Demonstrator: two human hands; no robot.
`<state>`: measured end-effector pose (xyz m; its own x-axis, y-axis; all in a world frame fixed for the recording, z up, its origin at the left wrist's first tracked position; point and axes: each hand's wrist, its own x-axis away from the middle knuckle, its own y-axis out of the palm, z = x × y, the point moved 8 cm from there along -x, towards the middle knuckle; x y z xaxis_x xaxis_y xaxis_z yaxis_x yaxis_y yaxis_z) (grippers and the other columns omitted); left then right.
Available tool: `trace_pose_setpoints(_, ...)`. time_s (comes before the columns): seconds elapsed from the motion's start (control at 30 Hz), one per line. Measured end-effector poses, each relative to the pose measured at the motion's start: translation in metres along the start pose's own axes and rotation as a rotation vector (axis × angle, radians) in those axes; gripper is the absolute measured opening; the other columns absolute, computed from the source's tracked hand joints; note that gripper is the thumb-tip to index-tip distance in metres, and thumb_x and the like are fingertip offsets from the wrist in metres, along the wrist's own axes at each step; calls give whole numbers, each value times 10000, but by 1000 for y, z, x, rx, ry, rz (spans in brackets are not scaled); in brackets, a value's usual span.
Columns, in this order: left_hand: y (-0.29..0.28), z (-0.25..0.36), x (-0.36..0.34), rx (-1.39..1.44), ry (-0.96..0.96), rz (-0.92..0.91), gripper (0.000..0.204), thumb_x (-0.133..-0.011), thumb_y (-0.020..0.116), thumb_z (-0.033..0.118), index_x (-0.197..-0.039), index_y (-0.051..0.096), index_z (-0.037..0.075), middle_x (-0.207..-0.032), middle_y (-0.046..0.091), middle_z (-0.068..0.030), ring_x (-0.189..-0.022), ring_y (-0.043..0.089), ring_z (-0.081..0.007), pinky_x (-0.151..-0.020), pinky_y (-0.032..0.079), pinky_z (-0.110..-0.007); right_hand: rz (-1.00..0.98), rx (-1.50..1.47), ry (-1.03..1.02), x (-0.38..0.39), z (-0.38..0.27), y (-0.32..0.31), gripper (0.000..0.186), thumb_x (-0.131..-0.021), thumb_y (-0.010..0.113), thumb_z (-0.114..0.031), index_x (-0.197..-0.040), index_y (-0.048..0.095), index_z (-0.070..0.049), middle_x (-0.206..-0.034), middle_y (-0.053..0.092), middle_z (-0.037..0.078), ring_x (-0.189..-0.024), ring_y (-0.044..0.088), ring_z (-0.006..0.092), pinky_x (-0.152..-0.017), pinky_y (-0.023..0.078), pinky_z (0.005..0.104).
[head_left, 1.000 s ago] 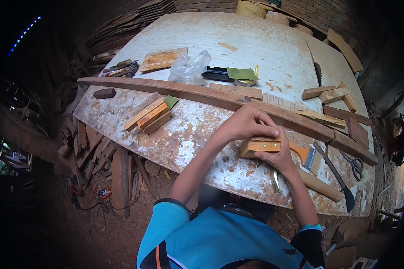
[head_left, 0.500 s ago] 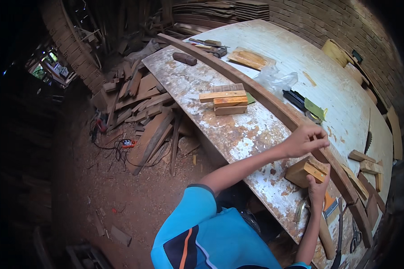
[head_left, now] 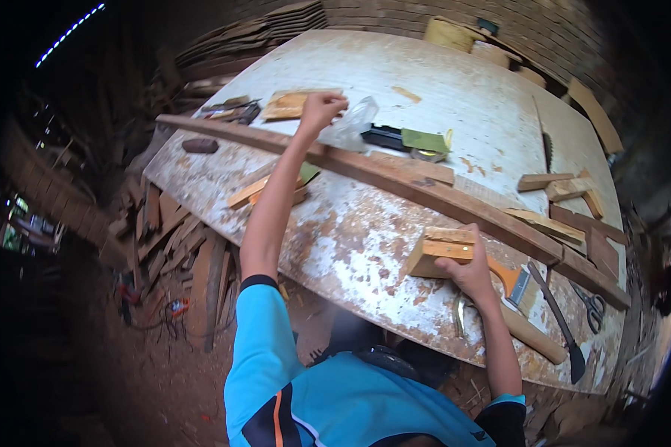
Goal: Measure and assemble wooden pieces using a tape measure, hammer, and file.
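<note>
My left hand point(head_left: 325, 112), its fingers curled in a pinch on something I cannot make out, is raised above the far side of the long timber beam point(head_left: 425, 190), beside a clear plastic bag point(head_left: 352, 130) and a flat wooden board point(head_left: 282, 106). My right hand point(head_left: 470, 270) grips a chunky yellowish wooden block point(head_left: 431, 257) at the table's near side. Right of it lie an orange-handled scraper point(head_left: 508, 277), a wooden cylinder point(head_left: 533, 335), a dark long-handled blade point(head_left: 570, 346) and black scissors point(head_left: 593, 309). My left forearm partly covers stacked small blocks point(head_left: 242, 194).
The worn white table point(head_left: 484, 89) also holds a black tool with green cloth point(head_left: 421, 141), offcuts point(head_left: 566, 190), a saw blade point(head_left: 547, 149) and hand tools point(head_left: 235, 110). Scrap timber point(head_left: 205, 287) and cables point(head_left: 156, 316) lie on the floor at left; a brick wall stands behind.
My left hand has left the block and moved away, toward the back left by the plastic bag. My right hand still grips the block. The view swung left and back.
</note>
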<state>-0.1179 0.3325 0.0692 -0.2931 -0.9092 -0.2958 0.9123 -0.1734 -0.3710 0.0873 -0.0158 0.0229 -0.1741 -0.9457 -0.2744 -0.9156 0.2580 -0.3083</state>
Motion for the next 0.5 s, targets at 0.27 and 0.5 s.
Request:
trace_pose_setpoints(0.27, 5, -14, -26, -327, 133, -32, 163, -755, 681, 131, -855, 692, 2, -647, 658, -82, -475, 586, -115, -443, 460, -265, -60, -109, 97, -5, 6, 5, 597, -648, 822, -330, -986, 420, -46, -900, 582, 51, -859, 564, 113, -760, 465, 262)
trace_pose_setpoints(0.5, -2, -34, -19, -483, -138, -393, 335, -830, 649, 298, -895, 689, -28, -658, 655, -82, -488, 573, -119, -455, 452, -258, -72, -115, 122, -5, 15, 5, 624, -632, 830, -366, -980, 420, -50, -905, 592, 52, -862, 574, 108, -761, 474, 267)
